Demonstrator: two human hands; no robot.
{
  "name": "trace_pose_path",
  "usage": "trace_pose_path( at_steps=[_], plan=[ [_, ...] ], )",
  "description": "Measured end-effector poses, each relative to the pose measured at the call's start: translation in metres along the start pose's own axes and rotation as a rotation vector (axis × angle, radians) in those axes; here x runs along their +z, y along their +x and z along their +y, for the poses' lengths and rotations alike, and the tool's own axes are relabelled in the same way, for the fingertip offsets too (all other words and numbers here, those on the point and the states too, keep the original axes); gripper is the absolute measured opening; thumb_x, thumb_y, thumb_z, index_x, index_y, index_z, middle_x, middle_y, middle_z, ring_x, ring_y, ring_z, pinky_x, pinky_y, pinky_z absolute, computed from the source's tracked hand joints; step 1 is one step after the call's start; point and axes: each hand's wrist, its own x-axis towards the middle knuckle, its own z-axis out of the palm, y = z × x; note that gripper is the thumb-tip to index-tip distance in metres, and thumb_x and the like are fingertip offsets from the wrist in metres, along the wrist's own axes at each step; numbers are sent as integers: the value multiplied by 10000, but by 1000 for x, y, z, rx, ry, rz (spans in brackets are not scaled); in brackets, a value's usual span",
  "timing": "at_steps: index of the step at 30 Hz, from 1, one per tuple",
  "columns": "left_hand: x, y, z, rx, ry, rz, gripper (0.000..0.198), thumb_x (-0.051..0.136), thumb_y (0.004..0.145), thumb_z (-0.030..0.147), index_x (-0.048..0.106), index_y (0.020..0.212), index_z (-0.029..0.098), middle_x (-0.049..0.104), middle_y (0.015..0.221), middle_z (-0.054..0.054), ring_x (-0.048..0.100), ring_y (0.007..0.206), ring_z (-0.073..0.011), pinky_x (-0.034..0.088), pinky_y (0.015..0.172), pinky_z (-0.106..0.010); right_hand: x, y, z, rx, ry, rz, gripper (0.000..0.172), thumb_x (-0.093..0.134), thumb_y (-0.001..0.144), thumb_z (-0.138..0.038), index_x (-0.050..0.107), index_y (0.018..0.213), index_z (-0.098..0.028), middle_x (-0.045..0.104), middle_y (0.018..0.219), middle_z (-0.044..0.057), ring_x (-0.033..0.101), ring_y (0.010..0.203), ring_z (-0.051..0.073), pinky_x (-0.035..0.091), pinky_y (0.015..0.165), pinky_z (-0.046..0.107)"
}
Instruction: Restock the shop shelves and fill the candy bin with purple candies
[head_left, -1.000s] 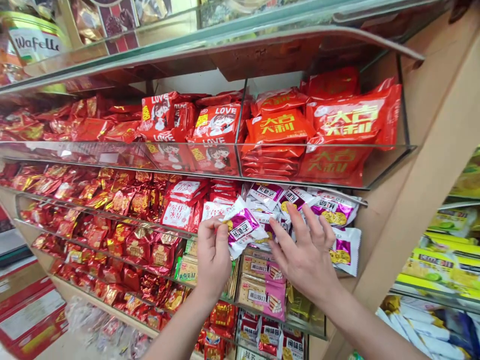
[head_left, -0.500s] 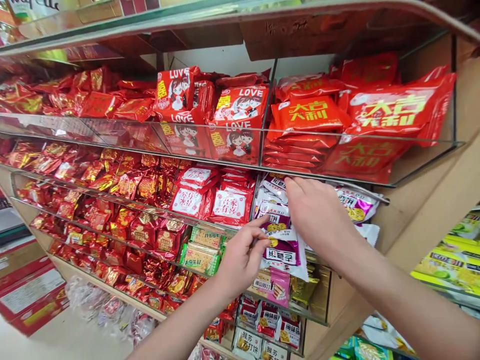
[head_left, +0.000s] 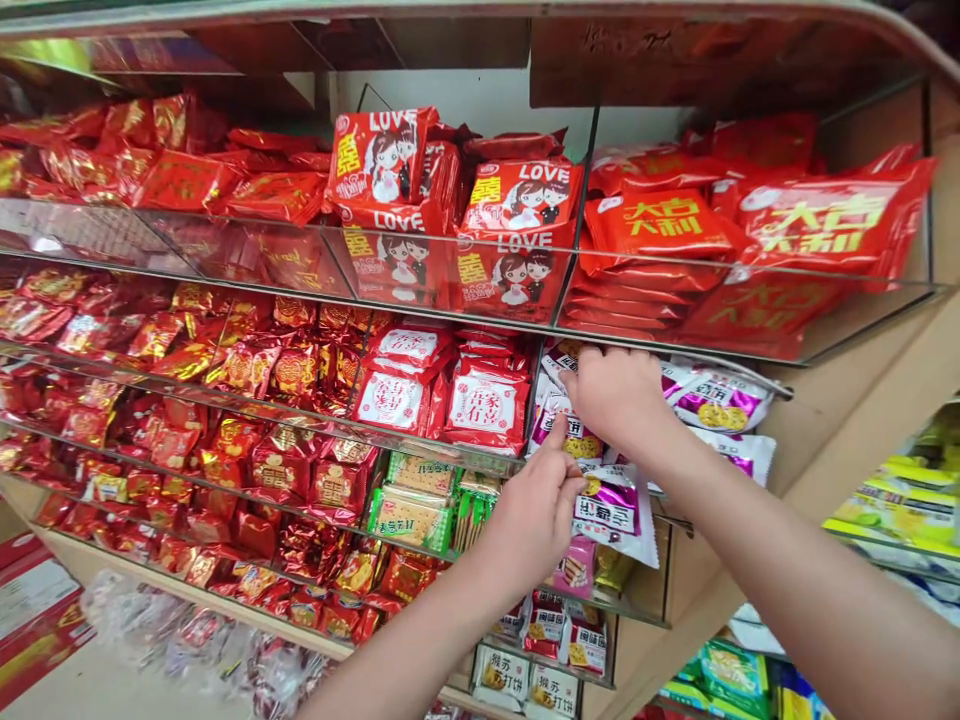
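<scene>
Several white-and-purple biscuit packets are crowded into the right end of a middle shelf. My left hand (head_left: 536, 500) is at the left edge of a front biscuit packet (head_left: 611, 508), thumb and curled fingers closed on that edge, index finger stretched upward over the packets behind. Higher up, my right hand (head_left: 619, 395) reaches in under the upper shelf. Its fingers are bent down on a rear biscuit packet (head_left: 559, 362), and their tips are partly hidden. More of the same packets (head_left: 720, 395) lie to the right of my right wrist.
Just above my hands runs the upper shelf's clear front (head_left: 675, 300), holding red packets (head_left: 667, 225). Red-and-white packets (head_left: 487, 405) sit to the left, with green cracker packs (head_left: 412, 515) below. A wooden side panel (head_left: 847, 400) borders the right.
The view has shifted, so the shelves and both hands sit somewhat differently in the picture. Both hands stay at the biscuit packets; the left index finger points more upward.
</scene>
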Motion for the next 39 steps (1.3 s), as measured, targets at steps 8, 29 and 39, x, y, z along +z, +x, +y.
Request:
trace_pose_path(
  at_steps=[8, 29, 39],
  plan=[
    [4, 0, -2, 36, 80, 90, 104, 395, 851, 113, 436, 820, 204, 618, 971, -121, 603, 935, -217, 475, 772, -335, -6, -28, -9, -49, 186, 257, 195, 515, 793, -240, 619, 928, -145, 602, 968, 180, 470, 899, 334, 312, 714, 461],
    [5, -1, -10, 10, 129, 95, 97, 370, 888, 183, 435, 824, 215, 599, 887, -74, 566, 735, -171, 437, 630, -277, 13, -42, 16, -588, 635, 629, 239, 436, 859, -97, 590, 681, -137, 536, 772, 69, 417, 853, 182, 427, 743, 319],
    [4, -5, -19, 10, 3, 191, 96, 408, 877, 191, 499, 847, 201, 624, 904, -73, 589, 799, -182, 477, 707, -307, -20, -72, 4, -568, 877, 729, 177, 473, 823, -52, 593, 725, -138, 538, 756, 55, 447, 812, 168, 429, 702, 332]
  ],
)
